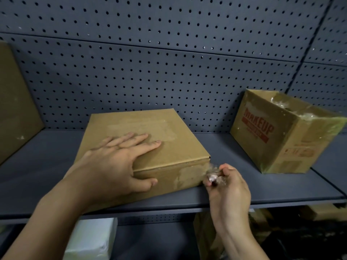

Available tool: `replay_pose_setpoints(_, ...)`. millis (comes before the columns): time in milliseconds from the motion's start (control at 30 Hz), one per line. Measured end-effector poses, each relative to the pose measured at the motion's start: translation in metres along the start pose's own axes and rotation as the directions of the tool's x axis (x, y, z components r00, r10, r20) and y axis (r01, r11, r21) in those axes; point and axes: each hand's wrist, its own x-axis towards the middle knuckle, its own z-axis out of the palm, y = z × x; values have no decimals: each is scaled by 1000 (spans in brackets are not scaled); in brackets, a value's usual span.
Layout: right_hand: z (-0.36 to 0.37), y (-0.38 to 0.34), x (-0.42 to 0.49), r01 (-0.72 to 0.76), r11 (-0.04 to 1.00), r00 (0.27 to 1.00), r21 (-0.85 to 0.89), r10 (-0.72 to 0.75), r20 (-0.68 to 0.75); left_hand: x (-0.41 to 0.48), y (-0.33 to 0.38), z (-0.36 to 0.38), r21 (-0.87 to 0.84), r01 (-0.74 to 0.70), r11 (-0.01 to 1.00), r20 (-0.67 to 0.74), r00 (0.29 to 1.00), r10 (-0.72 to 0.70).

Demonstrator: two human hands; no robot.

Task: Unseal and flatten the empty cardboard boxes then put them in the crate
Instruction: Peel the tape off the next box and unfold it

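Near the front lip of the dark blue-grey metal shelf (262, 190), the right hand (228, 184) pinches a crumpled strip of clear tape (213, 174) at the front right corner of the low, flat brown cardboard box (169, 147). The left hand (116, 162) lies on its smooth lid, fingers straight, thumb against the front wall. Open shelf flanks the box; well apart to the right stands a taller brown carton printed MAKEUP in red (277, 132), and a perforated blue-grey back panel (169, 62) closes the rear.
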Motion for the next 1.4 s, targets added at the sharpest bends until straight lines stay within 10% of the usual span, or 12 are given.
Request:
replay_pose_setpoints(133,-5,-14,19,-18,998,993,67,25,-111,-1,0,-1,-6,-29,1000,23,999,29)
replay_pose_setpoints(300,-7,-20,13,-163,982,963,99,137,231,0,-3,-3,-9,-43,999,52,998,44)
replay_pose_setpoints(933,15,-7,-13,-38,891,727,-452,335,599,-7,26,-16,-75,171,982,128,979,-160)
replay_pose_setpoints(1400,23,3,-14,-217,868,740,-446,444,505,6,30,-6,-5,167,986,113,980,-165)
